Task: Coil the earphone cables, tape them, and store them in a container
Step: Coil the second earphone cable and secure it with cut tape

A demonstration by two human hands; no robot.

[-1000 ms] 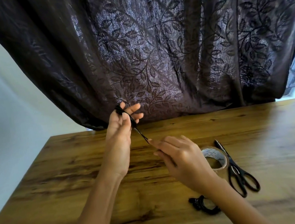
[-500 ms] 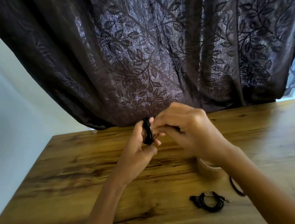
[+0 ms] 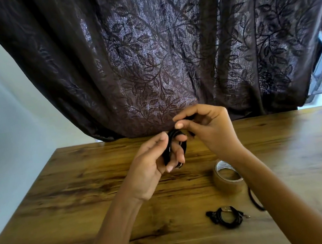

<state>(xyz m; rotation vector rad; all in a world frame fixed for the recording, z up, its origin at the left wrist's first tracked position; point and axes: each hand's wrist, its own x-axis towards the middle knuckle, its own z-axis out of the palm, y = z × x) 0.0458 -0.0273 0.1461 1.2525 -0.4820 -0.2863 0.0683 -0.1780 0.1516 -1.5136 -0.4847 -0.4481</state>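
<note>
Head view: left hand grips a black earphone coil above the surface; right hand pinches the cable's tail end. Near right, 2nd coil lies wound by tape roll. Taping & storing left; no container visible.

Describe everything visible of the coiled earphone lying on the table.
The coiled earphone is a thin black cable wound into a small loop, lying flat on the wooden table, on the near side of the tape roll. A dark clump sits at its left end; a metal plug tip pokes out right. Only the table touches it.
</note>
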